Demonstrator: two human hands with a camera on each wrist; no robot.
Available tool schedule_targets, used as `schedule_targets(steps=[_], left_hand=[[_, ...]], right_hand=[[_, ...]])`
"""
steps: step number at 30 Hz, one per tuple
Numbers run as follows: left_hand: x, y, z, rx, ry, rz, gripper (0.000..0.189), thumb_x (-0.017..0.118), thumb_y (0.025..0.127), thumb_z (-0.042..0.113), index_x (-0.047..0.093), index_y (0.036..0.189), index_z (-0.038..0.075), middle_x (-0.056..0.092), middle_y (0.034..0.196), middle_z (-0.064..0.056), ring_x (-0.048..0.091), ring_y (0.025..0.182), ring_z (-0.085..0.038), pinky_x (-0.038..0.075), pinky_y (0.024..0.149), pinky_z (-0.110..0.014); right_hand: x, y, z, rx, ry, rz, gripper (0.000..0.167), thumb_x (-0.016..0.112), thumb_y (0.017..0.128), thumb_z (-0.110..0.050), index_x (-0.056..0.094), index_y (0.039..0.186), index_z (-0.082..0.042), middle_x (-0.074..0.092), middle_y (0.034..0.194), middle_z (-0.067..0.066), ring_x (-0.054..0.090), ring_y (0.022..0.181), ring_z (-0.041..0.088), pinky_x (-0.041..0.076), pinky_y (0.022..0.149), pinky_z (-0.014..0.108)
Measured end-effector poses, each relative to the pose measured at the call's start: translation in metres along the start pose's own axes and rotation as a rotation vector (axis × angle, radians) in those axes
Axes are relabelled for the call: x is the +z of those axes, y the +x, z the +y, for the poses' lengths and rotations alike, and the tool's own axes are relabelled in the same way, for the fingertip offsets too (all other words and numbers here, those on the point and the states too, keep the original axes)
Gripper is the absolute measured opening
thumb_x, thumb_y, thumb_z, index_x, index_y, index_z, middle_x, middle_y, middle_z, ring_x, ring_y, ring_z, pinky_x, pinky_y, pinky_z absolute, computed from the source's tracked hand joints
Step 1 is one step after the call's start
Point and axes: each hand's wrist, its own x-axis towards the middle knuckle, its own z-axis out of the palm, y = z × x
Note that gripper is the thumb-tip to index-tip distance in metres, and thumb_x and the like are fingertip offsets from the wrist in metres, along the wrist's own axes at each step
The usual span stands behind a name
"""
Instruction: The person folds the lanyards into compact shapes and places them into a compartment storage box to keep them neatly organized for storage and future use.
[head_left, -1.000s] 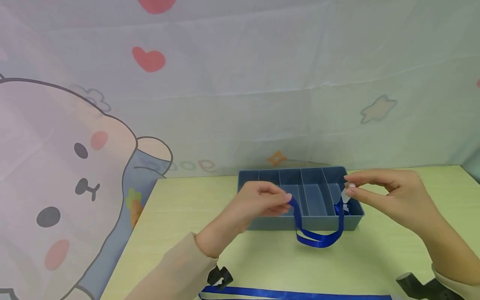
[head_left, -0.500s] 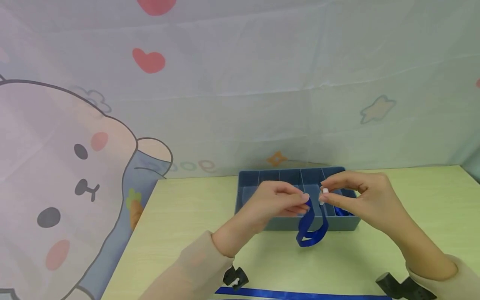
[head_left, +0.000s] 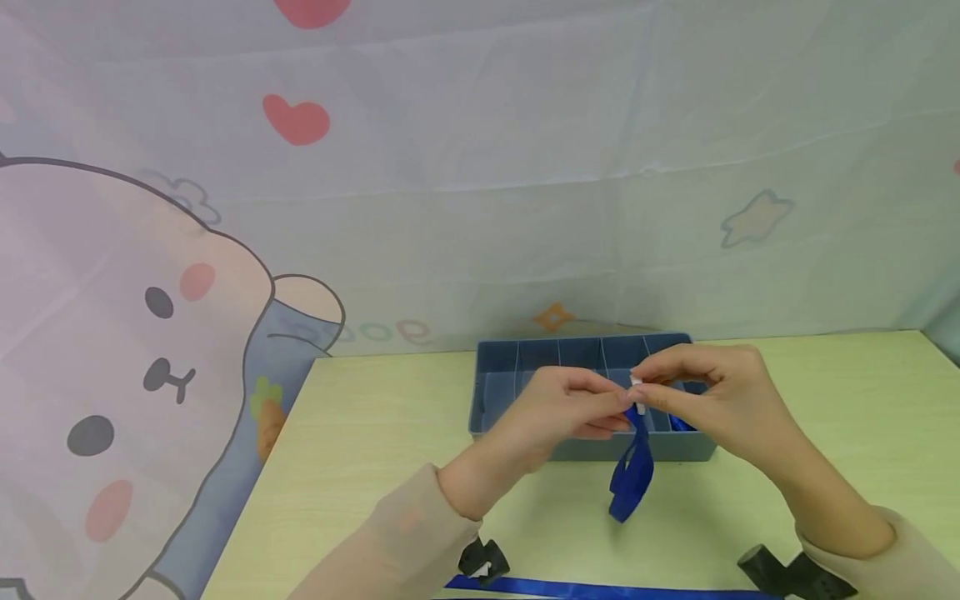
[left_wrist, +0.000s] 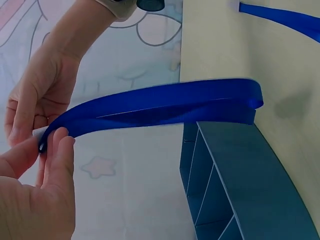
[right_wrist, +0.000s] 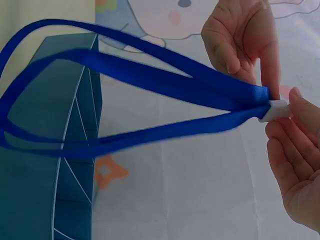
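Observation:
A blue lanyard [head_left: 632,483] hangs folded in loops below my two hands, which meet over the front of the compartment box. My left hand [head_left: 551,414] pinches the folded strap between thumb and fingers. With thumb and fingertips, my right hand [head_left: 723,402] grips the white plastic end piece [right_wrist: 277,111] where the strap ends come together. In the left wrist view the doubled lanyard [left_wrist: 165,100] stretches away from the fingers, and the white piece is mostly hidden behind them.
The blue-grey divided box [head_left: 630,450] stands at the back of the table [head_left: 397,417], against a printed cloth [head_left: 480,233]. Its rightmost compartment holds bunched blue ribbon [head_left: 680,423]. Another blue strap [head_left: 600,591] lies along the near edge.
My right hand has moved left from the box's right end, bringing the white end piece to my left hand. My left hand has shifted slightly right, and the lanyard loop has narrowed.

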Motion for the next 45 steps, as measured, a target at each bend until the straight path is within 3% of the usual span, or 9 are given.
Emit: schedule_targets(steps=[9, 18, 24, 27, 33, 38, 45], left_hand=[[0.009, 0.001, 0.002, 0.060, -0.044, 0.063, 0.022, 0.063, 0.090, 0.014, 0.068, 0.100, -0.005, 0.069, 0.088, -0.011, 0.068, 0.075, -0.019, 0.056, 0.071, -0.030], [0.012, -0.004, 0.002, 0.048, -0.032, 0.031, 0.022, 0.062, 0.087, 0.002, 0.067, 0.107, -0.004, 0.069, 0.095, -0.009, 0.067, 0.083, -0.016, 0.055, 0.075, -0.030], [0.015, -0.004, 0.000, 0.170, 0.057, 0.061, 0.020, 0.071, 0.082, 0.010, 0.071, 0.101, 0.003, 0.071, 0.090, -0.004, 0.067, 0.084, -0.009, 0.054, 0.074, -0.025], [0.017, -0.002, -0.001, 0.238, 0.093, 0.074, 0.018, 0.071, 0.082, 0.012, 0.072, 0.098, 0.003, 0.071, 0.089, -0.003, 0.067, 0.082, -0.008, 0.053, 0.074, -0.023], [0.015, -0.002, -0.002, 0.263, 0.110, 0.118, 0.016, 0.070, 0.084, 0.015, 0.072, 0.093, 0.002, 0.071, 0.085, -0.004, 0.066, 0.077, -0.007, 0.054, 0.069, -0.023], [0.011, -0.002, -0.003, 0.257, 0.055, 0.174, 0.017, 0.070, 0.084, 0.012, 0.070, 0.094, -0.001, 0.071, 0.083, -0.006, 0.065, 0.073, -0.010, 0.055, 0.066, -0.026], [0.008, -0.001, 0.001, 0.214, 0.007, 0.230, 0.017, 0.070, 0.084, 0.012, 0.068, 0.094, -0.002, 0.070, 0.086, -0.007, 0.066, 0.078, -0.013, 0.055, 0.071, -0.028]], right_hand=[[0.006, 0.002, -0.003, 0.086, -0.064, 0.059, 0.014, 0.075, 0.076, 0.000, 0.072, 0.084, -0.011, 0.070, 0.078, 0.003, 0.064, 0.067, 0.006, 0.051, 0.057, 0.018], [0.009, 0.004, -0.001, 0.086, -0.115, 0.118, 0.016, 0.076, 0.073, 0.004, 0.072, 0.081, -0.009, 0.070, 0.075, 0.002, 0.062, 0.064, 0.004, 0.049, 0.054, 0.016], [0.014, 0.006, 0.000, 0.027, -0.107, 0.161, 0.023, 0.077, 0.067, 0.011, 0.072, 0.078, -0.008, 0.069, 0.075, -0.002, 0.061, 0.063, 0.003, 0.049, 0.051, 0.016], [0.015, 0.007, -0.001, 0.047, -0.096, 0.172, 0.021, 0.077, 0.067, 0.010, 0.072, 0.078, -0.008, 0.068, 0.075, -0.003, 0.062, 0.064, 0.004, 0.049, 0.051, 0.016], [0.015, 0.003, 0.002, 0.158, -0.004, 0.127, 0.014, 0.074, 0.075, 0.004, 0.071, 0.086, -0.005, 0.069, 0.083, -0.006, 0.065, 0.073, 0.007, 0.053, 0.060, 0.018], [0.013, -0.007, 0.011, 0.236, 0.069, 0.016, 0.033, 0.074, 0.076, 0.002, 0.066, 0.107, -0.004, 0.067, 0.100, -0.004, 0.064, 0.088, 0.009, 0.051, 0.076, 0.018], [0.016, -0.023, 0.023, 0.333, 0.007, -0.027, 0.043, 0.077, 0.075, -0.007, 0.062, 0.115, -0.008, 0.066, 0.100, -0.001, 0.062, 0.087, 0.009, 0.051, 0.076, 0.018]])
